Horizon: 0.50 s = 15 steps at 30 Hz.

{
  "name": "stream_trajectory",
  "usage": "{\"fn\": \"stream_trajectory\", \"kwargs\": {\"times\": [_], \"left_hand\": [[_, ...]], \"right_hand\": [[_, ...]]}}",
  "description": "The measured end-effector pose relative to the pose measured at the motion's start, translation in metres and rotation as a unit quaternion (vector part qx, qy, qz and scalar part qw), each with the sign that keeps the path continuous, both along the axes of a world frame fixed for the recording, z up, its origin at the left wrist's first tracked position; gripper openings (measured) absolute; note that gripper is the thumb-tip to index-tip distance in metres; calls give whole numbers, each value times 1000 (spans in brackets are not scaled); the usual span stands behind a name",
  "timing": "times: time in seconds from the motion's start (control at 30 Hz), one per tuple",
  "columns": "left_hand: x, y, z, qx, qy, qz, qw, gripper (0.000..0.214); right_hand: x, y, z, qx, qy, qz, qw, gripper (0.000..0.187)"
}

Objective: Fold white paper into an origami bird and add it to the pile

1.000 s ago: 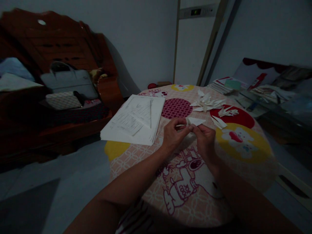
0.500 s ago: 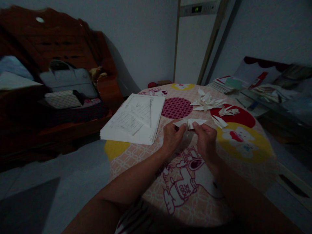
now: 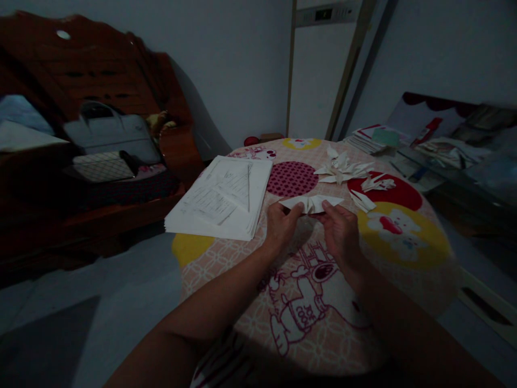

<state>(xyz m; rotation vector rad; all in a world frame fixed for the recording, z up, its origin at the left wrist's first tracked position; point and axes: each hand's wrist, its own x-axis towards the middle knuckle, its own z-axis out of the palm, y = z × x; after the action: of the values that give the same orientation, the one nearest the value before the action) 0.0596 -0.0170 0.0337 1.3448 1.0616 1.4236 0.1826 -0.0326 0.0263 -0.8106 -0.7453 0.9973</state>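
A folded piece of white paper (image 3: 311, 204) is held level above the table, its two pointed ends spreading left and right. My left hand (image 3: 281, 222) pinches its left half, thumb on top. The right half is gripped by my right hand (image 3: 340, 228), also with the thumb on top; the fingers beneath are partly hidden. Beyond my right hand lie several folded paper pieces in a heap (image 3: 343, 166). A smaller crumpled-looking piece (image 3: 378, 184) and a narrow folded piece (image 3: 362, 201) rest nearer to that hand.
A round table with a patterned cloth (image 3: 250, 269) carries a thick stack of paper (image 3: 210, 223) on the left, a folded sheet (image 3: 236, 188) on top. A wooden bench (image 3: 177, 108) with bags stands at the left. To the right is a glass-topped surface (image 3: 440, 167) with papers.
My left thumb has shifted slightly and the folded paper is spread a little wider, showing more of its left half. Both hands still hold it in nearly the same place.
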Motion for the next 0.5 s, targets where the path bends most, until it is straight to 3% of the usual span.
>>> {"fn": "stream_trajectory", "kwargs": {"times": [0.23,0.5], "left_hand": [[2,3,-7,-46,-71,-24,996,20],[2,5,-10,-69,-104,-39,991,22]], "right_hand": [[6,5,-8,18,-48,21,998,19],[7,5,-7,12,-37,28,999,18]]}}
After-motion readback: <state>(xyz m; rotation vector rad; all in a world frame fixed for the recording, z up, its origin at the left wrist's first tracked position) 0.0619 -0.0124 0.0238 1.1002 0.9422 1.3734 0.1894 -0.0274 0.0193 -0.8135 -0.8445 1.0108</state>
